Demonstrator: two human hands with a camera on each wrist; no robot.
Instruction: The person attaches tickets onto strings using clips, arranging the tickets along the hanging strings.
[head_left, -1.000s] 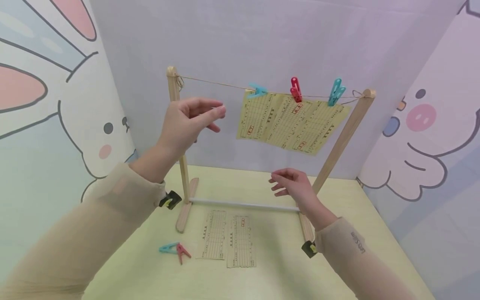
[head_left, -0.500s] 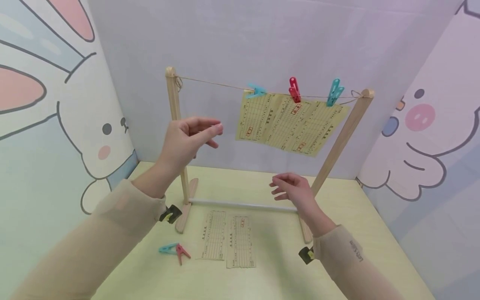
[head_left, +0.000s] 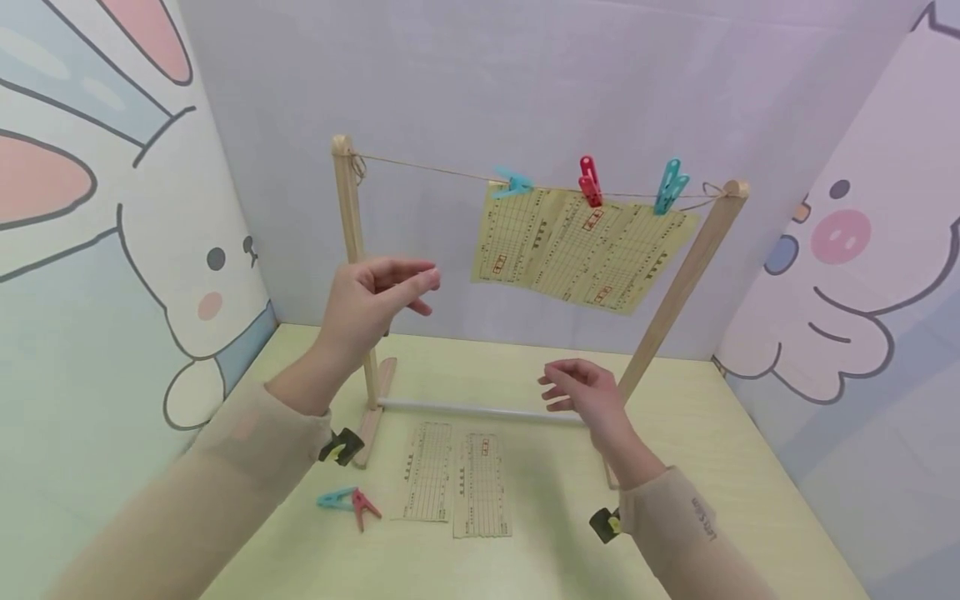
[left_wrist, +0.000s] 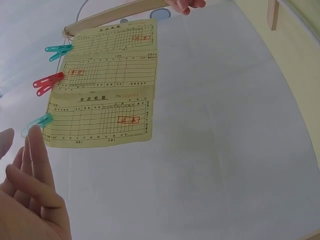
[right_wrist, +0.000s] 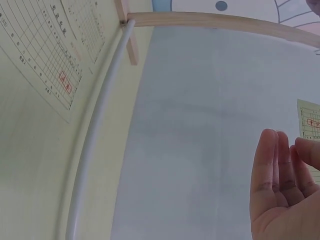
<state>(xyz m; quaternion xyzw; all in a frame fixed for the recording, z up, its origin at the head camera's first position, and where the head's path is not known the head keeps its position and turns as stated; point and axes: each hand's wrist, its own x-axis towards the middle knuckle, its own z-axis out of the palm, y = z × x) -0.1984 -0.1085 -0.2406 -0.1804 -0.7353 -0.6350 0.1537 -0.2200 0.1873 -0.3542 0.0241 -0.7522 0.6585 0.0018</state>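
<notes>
Yellow paper receipts (head_left: 555,246), 3 in a row, are hanging by their short edges from a twine line (head_left: 423,167), their long axes running downward and their lower ends slanting leftward in the head view. They are hanging to the right of the fingertips of the left hand (head_left: 371,300), apart from them, and above and beyond those of the right hand (head_left: 592,396). Both hands' fingers are curving loosely, gripping nothing.

Nearest the left fingers, 1 aqua clothespin (head_left: 513,182) is lying nearly level along the twine. Farther right of those fingers, 1 red clothespin (head_left: 590,182) and 1 teal clothespin (head_left: 670,187) are standing upright.

Below and between both sets of fingers, 2 loose receipts (head_left: 482,483) are lying flat on the table (head_left: 660,550), long axes running toward the person. Below the left fingers, 1 light-blue clothespin (head_left: 335,498) is lying sideways; just beside it, 1 pink clothespin (head_left: 363,504) is spreading its legs toward the person. Lower than both hands' fingers, 1 white rod (head_left: 480,410) is running crosswise.
</notes>
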